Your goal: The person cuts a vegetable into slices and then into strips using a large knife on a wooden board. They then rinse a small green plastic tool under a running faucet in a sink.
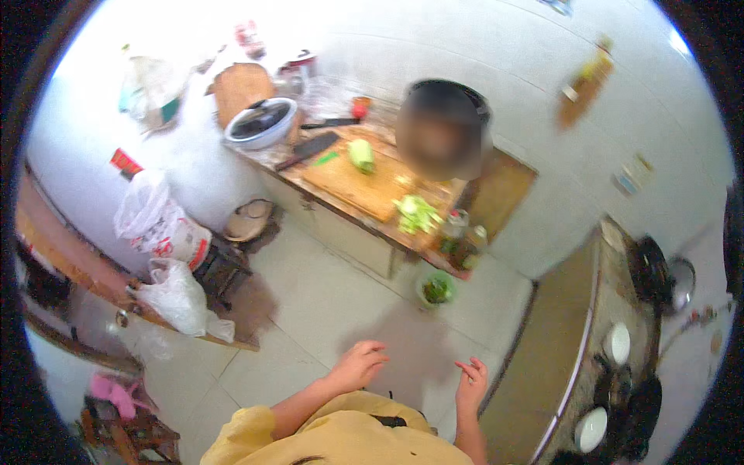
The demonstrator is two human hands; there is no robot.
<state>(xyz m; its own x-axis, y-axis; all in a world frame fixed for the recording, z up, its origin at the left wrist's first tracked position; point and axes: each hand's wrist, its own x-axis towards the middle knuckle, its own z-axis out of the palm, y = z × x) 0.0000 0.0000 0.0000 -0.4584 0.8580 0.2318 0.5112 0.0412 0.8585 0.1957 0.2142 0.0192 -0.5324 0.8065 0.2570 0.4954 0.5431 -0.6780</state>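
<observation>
My left hand hangs in the air before my yellow top, empty, its fingers loosely bent and apart. To its right my right hand is also raised and empty, with fingers stretched out. Neither touches anything. Beyond them, on a low counter, lies a wooden cutting board. A pale green, long vegetable rests on it, and a heap of cut green pieces lies at its right end. A dark-bladed cleaver is at the board's far left side.
A round, dark-rimmed thing, mostly blurred, stands on the counter by bottles. A green bin with scraps is on the floor. White plastic bags are at left; a stove-side counter with white bowls runs along the right.
</observation>
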